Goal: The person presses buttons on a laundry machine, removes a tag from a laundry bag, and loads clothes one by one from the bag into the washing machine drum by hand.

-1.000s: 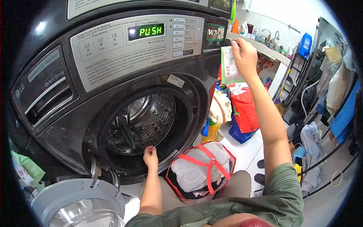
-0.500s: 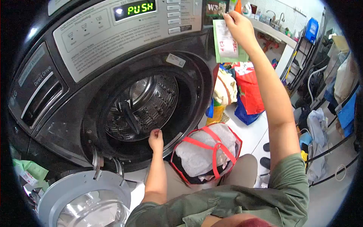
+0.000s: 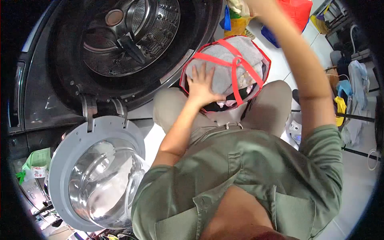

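A laundry bag (image 3: 267, 56) with red straps stands between my knees, filled with grey cloth (image 3: 224, 56) and some darker and pink pieces. My left hand (image 3: 201, 86) is open, its fingers spread over the left side of the bag and touching the grey cloth. My right hand (image 3: 259, 6) is up at the top edge, blurred and partly cut off, near the bags beyond; its fingers do not show clearly. Left of the laundry bag is the washing machine drum (image 3: 160, 36), with the round door (image 3: 60, 176) swung wide open.
A red bag (image 3: 296, 14) and a yellow bag (image 3: 240, 26) stand on the floor beyond the laundry bag. A green paper slip (image 3: 38, 160) is at the far left. Clothes (image 3: 358, 92) hang by a black rack on the right.
My left hand has moved from the drum opening onto the laundry bag. My right hand, which held a green slip with a paper label, has moved upward in view. The view has tilted down.
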Tool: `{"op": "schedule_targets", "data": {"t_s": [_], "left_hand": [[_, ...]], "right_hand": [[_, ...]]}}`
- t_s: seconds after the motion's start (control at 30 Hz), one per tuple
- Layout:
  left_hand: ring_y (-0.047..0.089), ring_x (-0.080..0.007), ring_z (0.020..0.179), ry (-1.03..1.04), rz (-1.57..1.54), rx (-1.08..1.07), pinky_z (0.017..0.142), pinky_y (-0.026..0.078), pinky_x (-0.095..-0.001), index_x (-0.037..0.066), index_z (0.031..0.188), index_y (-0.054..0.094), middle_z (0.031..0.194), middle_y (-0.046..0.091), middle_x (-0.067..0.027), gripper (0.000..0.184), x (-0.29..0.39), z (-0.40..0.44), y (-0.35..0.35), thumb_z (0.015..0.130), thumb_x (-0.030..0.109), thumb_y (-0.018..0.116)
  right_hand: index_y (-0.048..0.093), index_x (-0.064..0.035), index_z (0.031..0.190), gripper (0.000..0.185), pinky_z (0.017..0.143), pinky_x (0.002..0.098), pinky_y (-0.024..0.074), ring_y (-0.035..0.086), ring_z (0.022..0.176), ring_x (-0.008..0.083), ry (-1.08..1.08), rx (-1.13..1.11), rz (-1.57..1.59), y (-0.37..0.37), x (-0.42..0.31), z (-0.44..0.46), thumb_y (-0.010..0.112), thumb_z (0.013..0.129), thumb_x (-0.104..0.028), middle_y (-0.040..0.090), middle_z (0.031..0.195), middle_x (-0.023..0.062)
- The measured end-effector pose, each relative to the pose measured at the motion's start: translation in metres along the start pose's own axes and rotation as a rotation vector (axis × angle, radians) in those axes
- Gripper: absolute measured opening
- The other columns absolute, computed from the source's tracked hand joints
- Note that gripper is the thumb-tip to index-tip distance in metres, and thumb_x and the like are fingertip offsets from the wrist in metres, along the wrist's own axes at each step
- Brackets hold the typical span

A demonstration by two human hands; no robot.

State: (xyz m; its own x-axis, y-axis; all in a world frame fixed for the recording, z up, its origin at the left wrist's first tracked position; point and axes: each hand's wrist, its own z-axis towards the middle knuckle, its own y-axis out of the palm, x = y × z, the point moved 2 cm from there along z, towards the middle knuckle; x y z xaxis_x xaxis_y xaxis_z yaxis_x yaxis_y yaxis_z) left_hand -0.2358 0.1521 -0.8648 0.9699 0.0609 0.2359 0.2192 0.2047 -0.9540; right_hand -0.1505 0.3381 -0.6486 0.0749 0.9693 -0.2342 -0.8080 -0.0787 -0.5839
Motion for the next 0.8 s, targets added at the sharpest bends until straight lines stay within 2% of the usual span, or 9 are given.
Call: {"op": "schedule_targets", "data": {"t_s": [0.07,0.17,0.27,0.33,0.4,0.5,0.57,0.73,0.8], "left_hand": [[0.022,-0.0418,0.123,-0.003,0.053,-0.102,0.092,0.026,-0.0574,0.016,0.124,0.041,0.136,0.024,-0.0167,0.082,0.009,-0.017,0.013,0.052,0.037,0.073],[0.044,-0.0363,0.111,0.142,-0.07,0.067,0.084,0.035,-0.0529,0.008,0.11,0.053,0.116,0.049,-0.0202,0.044,-0.042,-0.011,0.032,0.067,0.018,0.06],[0.06,-0.027,0.079,-0.643,-1.198,0.275,0.071,0.048,-0.0375,-0.002,0.099,0.055,0.091,0.061,-0.0168,0.029,-0.053,0.042,-0.024,0.085,0.022,0.046],[0.053,-0.029,0.098,-0.506,-1.771,0.258,0.086,0.043,-0.0439,0.0,0.112,0.046,0.111,0.052,-0.0162,0.045,-0.045,0.085,-0.057,0.088,0.038,0.041],[0.05,-0.0289,0.103,-0.455,-1.969,0.334,0.087,0.041,-0.0449,0.0,0.11,0.047,0.112,0.052,-0.0157,0.041,-0.016,0.119,-0.113,0.09,0.035,0.04],[0.049,-0.0317,0.105,-0.301,-1.986,0.295,0.091,0.039,-0.0464,-0.001,0.113,0.047,0.114,0.051,-0.0168,0.035,-0.093,0.196,-0.151,0.089,0.022,0.035],[0.045,-0.0337,0.11,-0.291,-2.093,0.186,0.091,0.038,-0.0486,0.002,0.121,0.041,0.122,0.045,-0.0169,0.042,-0.24,0.238,-0.123,0.09,0.027,0.028],[0.039,-0.0338,0.116,-0.073,-1.169,0.663,0.095,0.031,-0.0495,0.005,0.123,0.04,0.125,0.043,-0.0142,0.046,-0.278,0.145,-0.125,0.088,0.032,0.03],[0.033,-0.0332,0.12,-0.221,-1.882,0.645,0.099,0.023,-0.0494,0.009,0.125,0.041,0.128,0.041,-0.0105,0.05,-0.273,0.129,-0.118,0.085,0.039,0.038]], "right_hand": [[0.042,-0.01,0.122,0.058,0.085,0.0381,0.0413,0.05,0.101,0.0259,0.235,-0.419,0.161,0.046,0.005,-0.096,0.063,0.071,-0.027,0.043,0.122,0.0137],[0.039,-0.009,0.124,0.068,0.096,0.0372,0.0322,0.037,0.118,0.0303,0.465,-0.776,0.178,0.07,0.006,-0.229,0.068,0.063,-0.014,0.039,0.124,0.0196],[0.048,-0.0062,0.116,0.051,0.094,0.0336,0.0337,0.041,0.114,0.0258,0.487,-0.474,0.492,0.044,-0.009,-0.269,0.065,0.068,-0.009,0.044,0.122,0.0159],[0.053,-0.0057,0.11,0.038,0.085,0.0287,0.0396,0.053,0.098,0.0159,0.993,-0.344,0.884,0.027,-0.015,-0.279,0.062,0.076,-0.021,0.056,0.106,0.0104],[0.053,-0.0041,0.108,0.037,0.061,0.0223,0.044,0.055,0.071,0.0079,0.974,-0.214,0.743,0.012,-0.011,-0.266,0.057,0.081,-0.03,0.061,0.082,0.0033],[0.054,-0.0065,0.108,0.043,0.052,0.0258,0.0439,0.056,0.066,0.0112,1.253,-0.381,0.711,-0.004,-0.024,-0.24,0.049,0.083,-0.04,0.059,0.076,0.0056],[0.056,-0.0069,0.105,0.039,0.062,0.0316,0.0461,0.059,0.073,0.0206,1.033,-0.421,0.393,0.014,-0.012,-0.263,0.057,0.077,-0.034,0.06,0.081,0.0096],[0.058,-0.0067,0.098,0.035,0.073,0.0367,0.0449,0.058,0.083,0.0292,0.887,-0.262,0.013,0.036,0.02,-0.292,0.062,0.07,-0.029,0.06,0.089,0.0137],[0.057,-0.0074,0.099,0.036,0.075,0.037,0.0445,0.057,0.088,0.0315,0.981,-0.266,0.034,0.05,0.022,-0.293,0.062,0.069,-0.027,0.06,0.091,0.0137]]}}
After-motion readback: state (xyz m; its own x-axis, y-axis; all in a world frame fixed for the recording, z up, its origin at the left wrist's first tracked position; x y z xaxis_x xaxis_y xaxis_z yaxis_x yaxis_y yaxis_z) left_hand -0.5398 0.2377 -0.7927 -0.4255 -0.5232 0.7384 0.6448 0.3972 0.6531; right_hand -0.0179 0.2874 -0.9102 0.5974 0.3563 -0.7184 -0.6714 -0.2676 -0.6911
